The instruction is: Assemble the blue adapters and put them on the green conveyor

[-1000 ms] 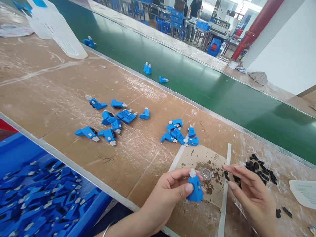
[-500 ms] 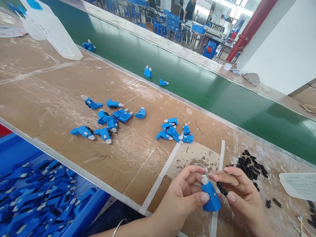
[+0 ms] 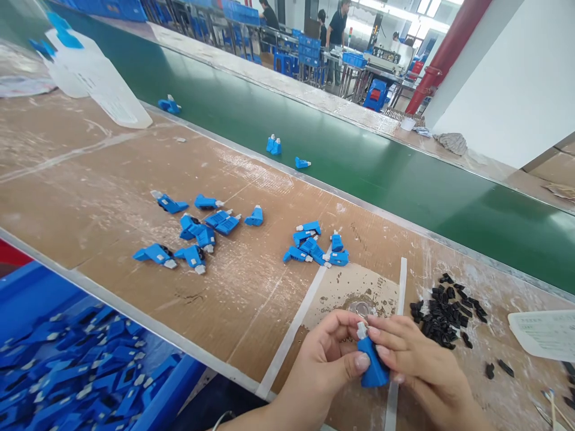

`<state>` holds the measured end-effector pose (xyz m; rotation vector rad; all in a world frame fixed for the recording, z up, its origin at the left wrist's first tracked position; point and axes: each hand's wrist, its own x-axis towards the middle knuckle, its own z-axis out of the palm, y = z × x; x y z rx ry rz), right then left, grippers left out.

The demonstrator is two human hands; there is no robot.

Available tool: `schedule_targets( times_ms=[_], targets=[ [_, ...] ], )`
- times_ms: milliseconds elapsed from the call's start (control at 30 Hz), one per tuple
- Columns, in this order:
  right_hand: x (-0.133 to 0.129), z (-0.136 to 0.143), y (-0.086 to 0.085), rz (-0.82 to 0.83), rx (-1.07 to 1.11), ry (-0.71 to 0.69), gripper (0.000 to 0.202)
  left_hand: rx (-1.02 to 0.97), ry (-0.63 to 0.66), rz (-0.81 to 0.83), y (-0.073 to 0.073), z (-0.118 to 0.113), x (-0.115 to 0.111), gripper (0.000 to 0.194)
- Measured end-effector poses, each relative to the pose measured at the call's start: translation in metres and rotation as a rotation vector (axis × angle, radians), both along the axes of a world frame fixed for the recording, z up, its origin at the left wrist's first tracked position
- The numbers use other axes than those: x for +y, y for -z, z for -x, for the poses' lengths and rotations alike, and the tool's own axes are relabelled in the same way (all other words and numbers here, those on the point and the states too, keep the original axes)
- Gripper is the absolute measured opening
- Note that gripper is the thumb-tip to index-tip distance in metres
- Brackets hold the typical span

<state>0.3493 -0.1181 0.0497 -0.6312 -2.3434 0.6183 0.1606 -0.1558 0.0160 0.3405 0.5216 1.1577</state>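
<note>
Fitting work is the step in hand, I judge: my left hand (image 3: 330,359) pinches a blue plastic housing (image 3: 372,364) low on the counter (image 3: 112,179), at six o'clock, while my right hand (image 3: 415,365) closes fingertips on its side. Any black insert between them is hidden. Next calls for a firm, square press. More black inserts (image 3: 447,308) lie at two o'clock.

One blue part (image 3: 372,365) sits in two hands. Eight lie in the left group (image 3: 197,230), six in the middle cluster (image 3: 317,248), and four on the belt (image 3: 404,173).
</note>
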Motion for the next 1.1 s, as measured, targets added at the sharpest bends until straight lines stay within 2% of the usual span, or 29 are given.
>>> schedule_targets(
  times_ms=[133,233,367,533,633,700,767,833,900,1000,1100],
  targets=[
    [-0.009,0.01,0.013,-0.318,-0.11,0.019,0.046,0.119,-0.011,0.087,0.001,0.014,-0.004,0.039],
    [-0.016,0.022,0.012,-0.506,-0.144,0.149,0.037,0.215,0.06,0.166,-0.002,0.028,-0.005,0.041],
    [-0.021,0.034,0.007,-0.566,-0.206,0.276,0.033,0.311,0.127,0.175,-0.008,0.04,0.003,0.042],
    [-0.024,0.045,0.026,-0.393,-0.083,0.346,0.036,0.407,0.153,0.139,-0.018,0.044,0.019,0.043],
    [-0.027,0.043,0.036,-0.179,0.049,0.352,0.041,0.406,0.23,0.111,-0.02,0.052,0.026,0.042],
    [-0.03,0.035,0.036,-0.015,0.138,0.41,0.042,0.472,0.266,0.076,-0.018,0.064,0.031,0.044],
    [-0.036,0.024,0.033,0.147,0.236,0.6,0.037,0.654,0.206,0.031,-0.014,0.082,0.037,0.045],
    [-0.043,0.014,0.031,0.276,0.332,0.845,0.03,0.9,0.08,-0.007,-0.008,0.103,0.044,0.043],
    [-0.049,0.006,0.031,0.368,0.402,1.02,0.023,1.115,-0.007,-0.041,-0.002,0.124,0.051,0.042],
    [-0.056,-0.004,0.033,0.416,0.423,1.111,0.02,1.428,-0.082,-0.164,0.0,0.149,0.059,0.042],
    [-0.065,-0.016,0.025,0.387,0.366,1.074,0.02,1.786,-0.27,-0.383,-0.014,0.168,0.056,0.044]
  ],
)
